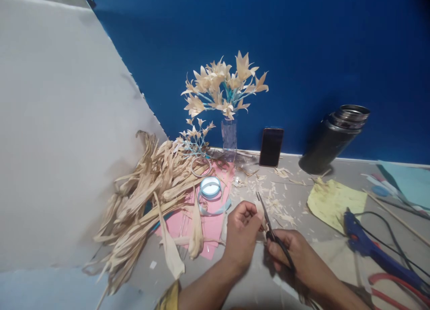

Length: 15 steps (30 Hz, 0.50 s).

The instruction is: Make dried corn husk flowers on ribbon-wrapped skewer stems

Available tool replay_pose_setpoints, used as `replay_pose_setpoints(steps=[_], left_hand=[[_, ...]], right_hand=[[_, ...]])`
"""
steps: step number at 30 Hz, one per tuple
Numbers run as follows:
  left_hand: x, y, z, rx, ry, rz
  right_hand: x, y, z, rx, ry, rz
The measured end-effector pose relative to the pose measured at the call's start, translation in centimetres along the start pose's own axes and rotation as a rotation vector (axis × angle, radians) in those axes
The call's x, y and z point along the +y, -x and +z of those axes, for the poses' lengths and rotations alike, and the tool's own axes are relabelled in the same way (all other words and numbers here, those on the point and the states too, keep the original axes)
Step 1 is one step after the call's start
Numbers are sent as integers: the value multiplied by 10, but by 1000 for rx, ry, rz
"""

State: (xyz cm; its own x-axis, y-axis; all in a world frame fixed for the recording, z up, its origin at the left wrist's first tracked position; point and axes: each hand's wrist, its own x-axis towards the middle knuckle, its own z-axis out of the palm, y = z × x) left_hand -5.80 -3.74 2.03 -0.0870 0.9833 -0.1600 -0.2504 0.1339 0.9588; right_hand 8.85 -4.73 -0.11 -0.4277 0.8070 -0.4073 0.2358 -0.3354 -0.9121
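Observation:
My left hand (242,227) pinches a small pale piece of corn husk (260,208) between thumb and fingers. In my right hand (290,251) is a pair of black-handled scissors (266,213), its blades pointing up and away, right beside the husk piece. Whether the blades touch the husk I cannot tell. Small husk clippings (277,207) lie scattered on the table just beyond both hands. To the left, a big heap of dried corn husks (144,198) spreads over the table, and a few loose husks (195,231) rest on a pink sheet (211,238).
A clear vase (229,139) with husk flowers (221,83) stands at the back. Nearby are a ribbon spool (211,187), a phone (271,147) leaning on the blue wall and a dark flask (329,142). At right lie a yellow sheet (336,200) and a blue glue gun (376,256) with its cord.

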Motion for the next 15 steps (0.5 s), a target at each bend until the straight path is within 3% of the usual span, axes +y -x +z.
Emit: replay_pose_setpoints(steps=[15], left_hand=[[-1,0,-1,27,14,7]], right_hand=[[10,-2,-1,23,-71,14]])
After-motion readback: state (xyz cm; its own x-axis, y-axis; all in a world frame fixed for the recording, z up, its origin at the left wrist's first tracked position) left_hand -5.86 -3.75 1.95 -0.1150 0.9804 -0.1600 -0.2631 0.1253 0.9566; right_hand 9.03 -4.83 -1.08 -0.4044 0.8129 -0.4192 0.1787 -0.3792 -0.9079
